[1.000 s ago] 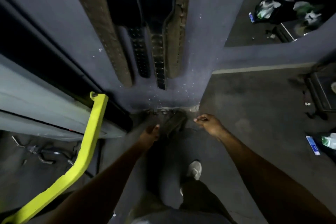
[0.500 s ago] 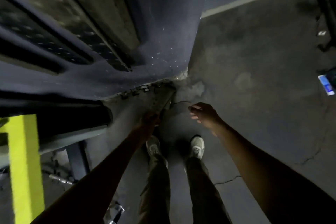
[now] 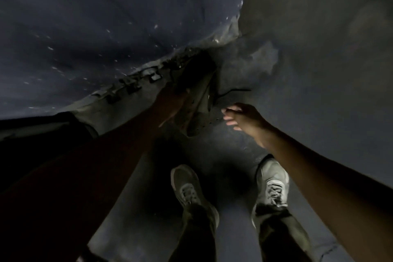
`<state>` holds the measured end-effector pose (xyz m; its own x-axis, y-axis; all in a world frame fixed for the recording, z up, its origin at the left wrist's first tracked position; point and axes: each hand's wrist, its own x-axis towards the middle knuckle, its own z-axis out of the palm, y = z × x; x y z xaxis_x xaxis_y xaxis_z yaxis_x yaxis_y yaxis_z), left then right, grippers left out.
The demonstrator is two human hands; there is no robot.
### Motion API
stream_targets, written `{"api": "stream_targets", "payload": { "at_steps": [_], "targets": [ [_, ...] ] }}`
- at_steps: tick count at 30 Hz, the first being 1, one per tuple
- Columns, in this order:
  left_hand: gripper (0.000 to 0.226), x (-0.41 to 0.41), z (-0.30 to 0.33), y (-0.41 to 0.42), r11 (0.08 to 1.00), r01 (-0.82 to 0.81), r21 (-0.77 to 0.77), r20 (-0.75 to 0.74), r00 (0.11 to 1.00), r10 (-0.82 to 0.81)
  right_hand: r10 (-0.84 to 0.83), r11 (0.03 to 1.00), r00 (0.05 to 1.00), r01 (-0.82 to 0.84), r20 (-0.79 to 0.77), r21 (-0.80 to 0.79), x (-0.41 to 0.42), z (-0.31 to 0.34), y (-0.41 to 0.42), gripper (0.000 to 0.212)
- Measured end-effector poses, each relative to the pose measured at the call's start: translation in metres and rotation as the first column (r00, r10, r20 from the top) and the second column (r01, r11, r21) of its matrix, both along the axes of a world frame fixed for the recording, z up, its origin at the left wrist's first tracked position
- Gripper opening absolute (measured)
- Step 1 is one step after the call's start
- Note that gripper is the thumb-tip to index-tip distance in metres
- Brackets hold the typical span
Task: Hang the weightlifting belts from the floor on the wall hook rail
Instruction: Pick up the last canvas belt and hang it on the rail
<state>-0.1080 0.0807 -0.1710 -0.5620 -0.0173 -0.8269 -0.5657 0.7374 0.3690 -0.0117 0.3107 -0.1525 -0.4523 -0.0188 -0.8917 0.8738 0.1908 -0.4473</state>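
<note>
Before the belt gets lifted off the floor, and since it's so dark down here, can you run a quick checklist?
1. Left hand on the belt: ok, it reaches the belt's upper edge, but the grip itself is too dark to judge.
2. Right hand on belt: not ok, beside it, fingers loose.
3. Belt free of the wall: cannot tell, its far end lies at the wall base.
4. Shoes off the belt: ok.
5. Hook rail in view: not ok, out of frame.

Single head view, looks steeply down along both arms; close to floor (image 3: 319,70) at wall (image 3: 106,17) base, own shoes (image 3: 272,185) at bottom edge.
</note>
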Motion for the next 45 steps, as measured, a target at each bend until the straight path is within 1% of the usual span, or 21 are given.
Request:
{"api": "stream_targets", "payload": {
  "at_steps": [4,5,7,9,13,16,17,19,20,22,24,27,29,31,36,38,39,41,42,44,45],
  "targets": [
    [0.11,-0.024,-0.058,0.002,0.981,-0.148,0.122,-0.021,0.988,0.152,-0.065,0.997,0.998,0.065,-0.007,-0.042,-0.014,-0.045,-0.017,0.047],
    [0.113,-0.026,-0.069,0.002,0.97,-0.189,0.153,-0.004,0.981,0.192,-0.089,0.995,0.996,0.088,-0.011,-0.052,-0.02,-0.052,-0.02,0.052],
    [0.095,-0.029,-0.076,0.006,0.958,-0.217,0.189,-0.011,0.975,0.223,-0.149,0.986,0.989,0.148,-0.012,-0.072,-0.034,-0.065,-0.028,0.063],
    [0.076,-0.026,-0.071,0.008,0.944,-0.259,0.204,0.039,0.966,0.256,-0.222,0.97,0.975,0.221,0.003,-0.099,-0.05,-0.065,-0.034,0.063],
    [0.069,0.001,-0.036,0.002,0.9,-0.326,0.291,0.15,0.944,0.293,-0.401,0.886,0.909,0.415,0.108,-0.204,-0.076,-0.039,-0.041,0.072],
    [0.069,0.027,-0.006,-0.005,0.875,-0.341,0.344,0.175,0.939,0.298,-0.4,0.873,0.901,0.43,0.167,-0.228,-0.08,-0.018,-0.035,0.083],
    [0.07,0.036,0.005,-0.008,0.859,-0.352,0.372,0.194,0.934,0.299,-0.378,0.887,0.91,0.409,0.173,-0.214,-0.079,-0.01,-0.034,0.08],
    [0.07,0.053,0.022,-0.01,0.852,-0.371,0.371,0.226,0.925,0.304,-0.345,0.921,0.925,0.366,0.158,-0.133,-0.077,0.007,-0.033,0.057],
    [0.062,0.06,0.034,-0.007,0.832,-0.402,0.383,0.26,0.911,0.321,-0.333,0.933,0.932,0.347,0.141,-0.096,-0.077,0.019,-0.032,0.05],
    [0.04,0.073,0.064,-0.003,0.739,-0.56,0.375,0.357,0.823,0.442,-0.273,0.957,0.96,0.278,0.068,-0.086,-0.071,0.051,-0.029,0.045],
    [0.038,0.077,0.088,0.005,0.596,-0.719,0.358,0.456,0.691,0.561,-0.177,0.978,0.983,0.171,-0.045,-0.117,-0.062,0.084,-0.025,0.038],
    [0.063,0.065,0.139,0.015,0.406,-0.842,0.354,0.542,0.539,0.645,-0.067,0.99,0.96,0.031,-0.273,-0.135,-0.041,0.133,-0.016,0.028],
    [0.076,0.056,0.186,0.026,0.338,-0.859,0.385,0.58,0.51,0.635,0.01,0.991,0.912,-0.065,-0.411,-0.12,-0.03,0.173,-0.008,0.02],
    [0.073,0.048,0.232,0.036,0.327,-0.842,0.429,0.576,0.534,0.619,0.093,0.988,0.862,-0.143,-0.498,-0.063,-0.02,0.21,0.001,0.011],
    [0.041,0.049,0.358,0.058,0.41,-0.76,0.504,0.448,0.636,0.628,0.363,0.928,0.655,-0.319,-0.663,0.193,-0.001,0.324,0.027,0.025],
    [0.026,0.059,0.408,0.063,0.402,-0.706,0.583,0.369,0.671,0.643,0.385,0.917,0.694,-0.36,-0.609,0.17,0.001,0.377,0.04,0.031],
    [0.021,0.066,0.429,0.062,0.397,-0.673,0.624,0.316,0.682,0.66,0.355,0.926,0.751,-0.364,-0.557,0.099,0.002,0.402,0.046,0.03],
    [0.027,0.08,0.477,0.061,0.438,-0.575,0.691,0.183,0.726,0.663,0.211,0.952,0.873,-0.286,-0.439,-0.112,0.003,0.456,0.057,0.017],
    [0.036,0.089,0.5,0.06,0.444,-0.541,0.715,0.15,0.738,0.658,0.114,0.954,0.912,-0.211,-0.393,-0.212,0.003,0.482,0.06,0.018],
    [0.042,0.11,0.548,0.06,0.431,-0.466,0.773,0.112,0.768,0.63,-0.036,0.938,0.939,-0.086,-0.341,-0.336,0.004,0.529,0.065,0.045],
    [0.042,0.121,0.569,0.061,0.426,-0.424,0.799,0.085,0.781,0.619,-0.07,0.94,0.939,-0.051,-0.337,-0.338,0.005,0.554,0.064,0.058]
  ]
}}
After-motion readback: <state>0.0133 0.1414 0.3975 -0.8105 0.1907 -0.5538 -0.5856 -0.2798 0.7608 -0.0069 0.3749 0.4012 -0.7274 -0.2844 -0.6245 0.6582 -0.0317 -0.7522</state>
